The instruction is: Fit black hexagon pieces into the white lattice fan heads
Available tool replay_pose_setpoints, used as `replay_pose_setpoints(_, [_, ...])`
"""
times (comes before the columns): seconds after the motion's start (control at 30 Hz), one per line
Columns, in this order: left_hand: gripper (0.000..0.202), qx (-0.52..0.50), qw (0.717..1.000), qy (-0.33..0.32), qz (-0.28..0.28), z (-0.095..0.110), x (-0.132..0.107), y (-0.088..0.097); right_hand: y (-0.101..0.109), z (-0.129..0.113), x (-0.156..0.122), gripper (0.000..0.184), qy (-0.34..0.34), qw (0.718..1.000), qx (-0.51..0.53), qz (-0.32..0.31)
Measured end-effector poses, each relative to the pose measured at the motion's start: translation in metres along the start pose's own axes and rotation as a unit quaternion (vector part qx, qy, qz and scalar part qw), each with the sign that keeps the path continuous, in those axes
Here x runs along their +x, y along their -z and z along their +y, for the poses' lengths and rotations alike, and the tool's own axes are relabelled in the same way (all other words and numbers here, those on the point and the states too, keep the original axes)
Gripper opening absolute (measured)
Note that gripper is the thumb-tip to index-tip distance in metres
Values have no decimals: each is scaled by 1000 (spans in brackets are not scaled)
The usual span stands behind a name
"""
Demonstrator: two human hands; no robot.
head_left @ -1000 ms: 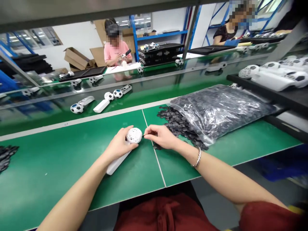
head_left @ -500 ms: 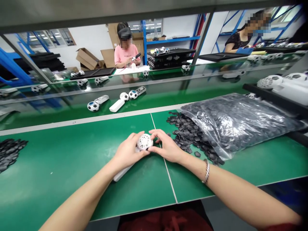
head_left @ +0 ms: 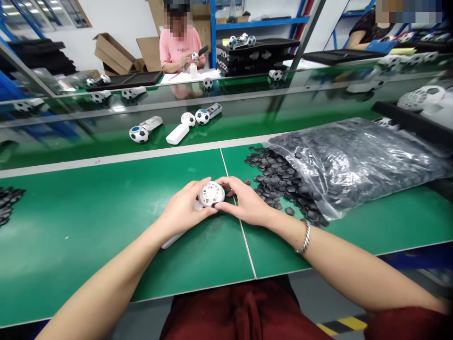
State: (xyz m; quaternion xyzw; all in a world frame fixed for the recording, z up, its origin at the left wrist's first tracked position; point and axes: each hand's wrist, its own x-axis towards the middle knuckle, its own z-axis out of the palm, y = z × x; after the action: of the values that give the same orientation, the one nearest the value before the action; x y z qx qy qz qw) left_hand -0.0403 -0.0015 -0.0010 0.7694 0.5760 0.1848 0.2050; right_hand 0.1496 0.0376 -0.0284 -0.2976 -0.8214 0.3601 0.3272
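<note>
Between my hands is a white handheld fan (head_left: 211, 194) with a round, slotted grille facing up. Its pale handle slants down to the left, partly under my left hand (head_left: 184, 208). That hand is closed around the left side of the round head. On the other side my right hand (head_left: 244, 200) grips the head's rim with thumb and fingers. Just right of my right hand lies a spread of black pentagon pieces (head_left: 279, 179), spilling from a clear plastic bag (head_left: 361, 160) full of them.
More black pieces (head_left: 10, 203) lie at the far left of the green table (head_left: 88, 226). Beyond the pale strip, several football-patterned fans (head_left: 148, 128) rest on the green belt (head_left: 244, 118). A black tray (head_left: 421, 123) stands at right. Two co-workers (head_left: 180, 47) sit across.
The camera view has tilted down, so the far side sits higher in the picture. Both hands keep hold of the fan, with little change in grip.
</note>
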Motion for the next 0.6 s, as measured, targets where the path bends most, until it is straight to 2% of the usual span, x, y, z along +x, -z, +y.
replay_pose_setpoints(0.6, [65, -14, 1000, -14, -20, 0, 2, 3, 3, -3, 0, 42, -42, 998, 52, -16])
